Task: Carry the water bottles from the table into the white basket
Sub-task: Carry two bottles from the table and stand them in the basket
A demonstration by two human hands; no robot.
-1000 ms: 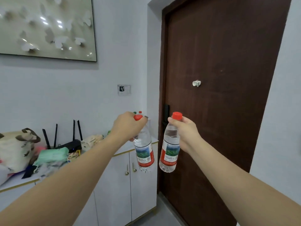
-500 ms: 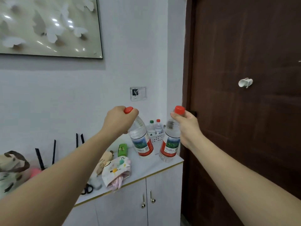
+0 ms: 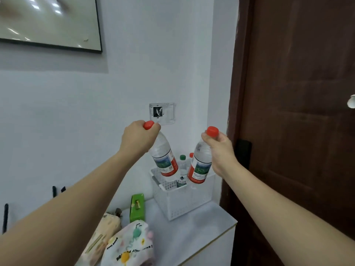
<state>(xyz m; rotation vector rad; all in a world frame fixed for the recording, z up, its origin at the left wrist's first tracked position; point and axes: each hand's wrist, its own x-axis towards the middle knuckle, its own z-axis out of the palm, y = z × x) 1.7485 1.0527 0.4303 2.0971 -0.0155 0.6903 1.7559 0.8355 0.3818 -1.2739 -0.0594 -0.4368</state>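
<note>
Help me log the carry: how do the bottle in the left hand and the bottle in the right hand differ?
The left-hand bottle tilts with its base swung right; the right-hand bottle leans the other way, less steeply. The left hand wraps over its cap, half hiding it; the right hand grips the neck, leaving the cap bare. Both have red caps and red-and-green labels, and hang over the white basket.

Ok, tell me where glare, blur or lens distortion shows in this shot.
Head view: glare streaks on the framed picture; wide-angle bending of the door edge and forearms; the patterned cloth near the bottom is soft; both held bottles stay sharp.
</note>
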